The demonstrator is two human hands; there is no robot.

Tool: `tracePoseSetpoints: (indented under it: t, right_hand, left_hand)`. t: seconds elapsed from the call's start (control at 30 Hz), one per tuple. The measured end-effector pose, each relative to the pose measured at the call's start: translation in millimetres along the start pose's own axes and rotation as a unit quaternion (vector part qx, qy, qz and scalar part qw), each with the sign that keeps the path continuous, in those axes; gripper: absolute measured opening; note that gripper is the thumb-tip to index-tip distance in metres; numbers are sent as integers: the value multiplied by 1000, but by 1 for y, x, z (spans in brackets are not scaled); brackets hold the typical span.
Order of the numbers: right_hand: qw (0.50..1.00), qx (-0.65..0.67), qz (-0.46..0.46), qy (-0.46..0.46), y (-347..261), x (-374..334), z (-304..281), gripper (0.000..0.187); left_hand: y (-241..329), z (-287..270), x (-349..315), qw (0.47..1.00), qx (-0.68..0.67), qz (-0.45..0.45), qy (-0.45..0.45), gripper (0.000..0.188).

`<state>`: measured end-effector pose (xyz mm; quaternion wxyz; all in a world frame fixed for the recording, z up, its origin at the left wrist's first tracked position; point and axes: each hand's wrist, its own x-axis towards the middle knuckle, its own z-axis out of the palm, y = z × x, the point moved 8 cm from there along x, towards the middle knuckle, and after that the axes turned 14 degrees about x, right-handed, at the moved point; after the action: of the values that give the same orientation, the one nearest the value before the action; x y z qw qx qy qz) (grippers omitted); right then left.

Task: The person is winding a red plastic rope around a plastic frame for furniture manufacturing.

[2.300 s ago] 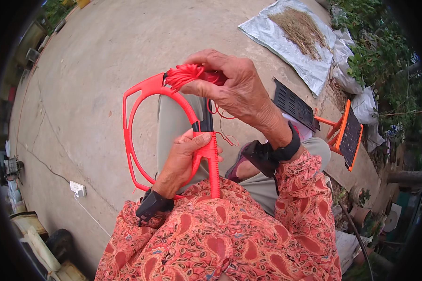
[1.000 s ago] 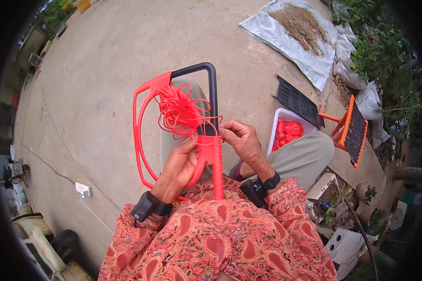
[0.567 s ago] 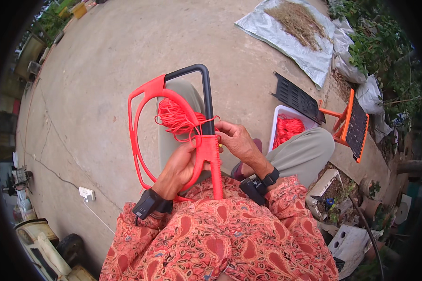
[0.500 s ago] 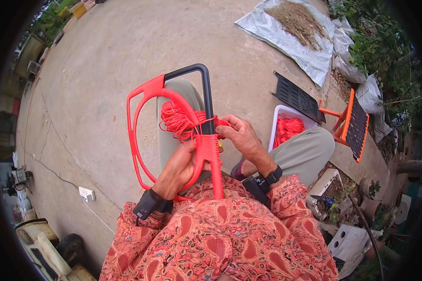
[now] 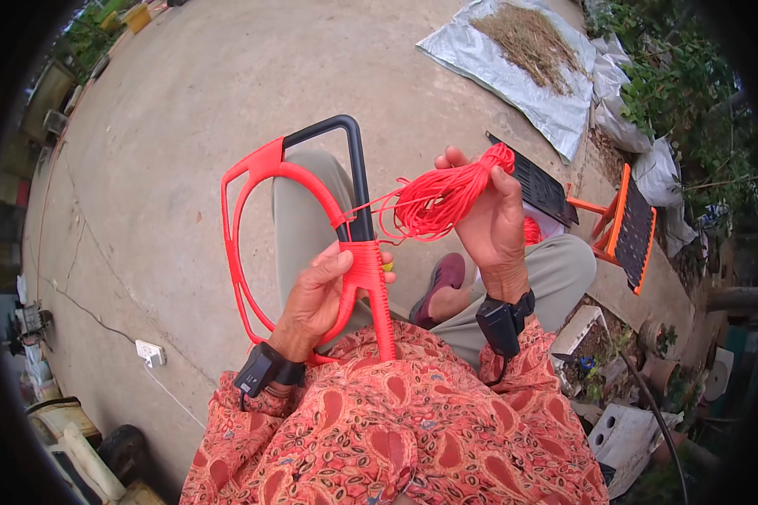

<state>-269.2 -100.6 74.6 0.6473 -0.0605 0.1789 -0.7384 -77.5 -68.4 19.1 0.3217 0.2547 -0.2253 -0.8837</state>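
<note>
My left hand [image 5: 313, 296] is closed around the cord-wrapped lower part of a black tubular frame [image 5: 356, 172], which leans over my lap. Tight turns of red cord [image 5: 365, 268] cover this joint, and a red wrapped ring curves off to the left. Behind it, beside my left fingertips, a small yellow thing [image 5: 388, 266] peeks out, too little of it showing to name. My right hand [image 5: 499, 225], raised to the right of the frame, grips a looped bundle of red cord [image 5: 438, 202] between thumb and fingers. Thin strands run from the bundle to the frame's black tube.
Past my right knee, a white basket [image 5: 547, 222] holds more red cord, partly hidden by my hand. Beyond it are a black slatted panel [image 5: 541, 187] and an orange-and-black stand [image 5: 627, 227]. Dried plants lie on a silvery sheet [image 5: 514, 80]. A white power strip [image 5: 150, 352] sits left.
My right hand has moved right and up, away from the frame, carrying the cord bundle out from inside the ring. My left hand keeps its hold on the frame.
</note>
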Motion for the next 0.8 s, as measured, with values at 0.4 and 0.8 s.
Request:
tracePoseSetpoints:
  t: [0.4, 0.8]
  right_hand:
    - [714, -481, -452, 233, -436, -138, -81, 18]
    - [894, -428, 108, 74, -68, -77, -38, 29]
  left_hand:
    - [7, 5, 10, 998, 64, -14, 1, 34]
    - [6, -5, 6, 992, 115, -8, 48, 32]
